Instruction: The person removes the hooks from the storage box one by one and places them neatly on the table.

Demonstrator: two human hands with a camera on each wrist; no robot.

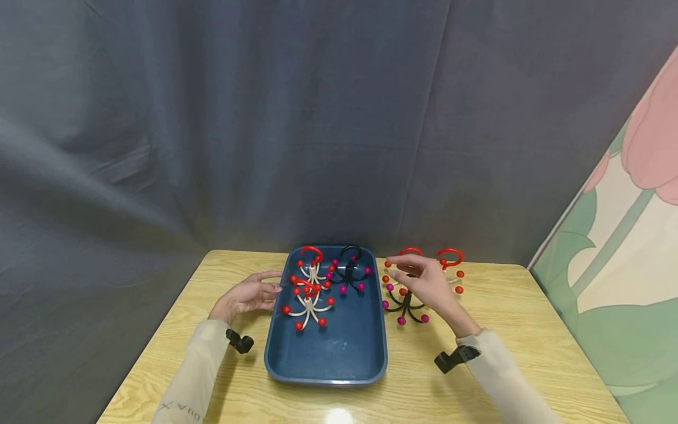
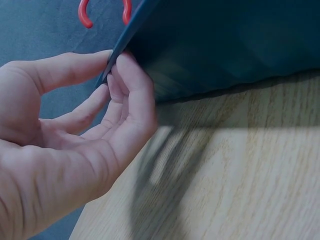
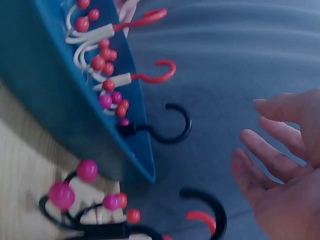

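My left hand point(image 1: 251, 296) pinches the left rim of a blue tray point(image 1: 325, 381), thumb and fingers on either side of the rim in the left wrist view. Inside the tray stand two white ball-tipped hangers, a rear one point(image 1: 314, 271) and a front one point(image 1: 309, 303), with red hooks and red balls. Beside them is a black hanger point(image 1: 349, 272) with magenta balls. Over the table to the right, my right hand point(image 1: 424, 282) hovers with relaxed fingers and nothing in them, close above another black hanger point(image 1: 406, 303). It partly hides that hanger's top.
Behind my right hand stand two more red-hooked hangers, one with its red hook point(image 1: 450, 254) at the right, the other point(image 1: 410, 251) partly covered by the hand. A grey curtain point(image 1: 318, 118) hangs behind the wooden table point(image 1: 508, 353). A flowered panel point(image 1: 625, 265) stands at the right.
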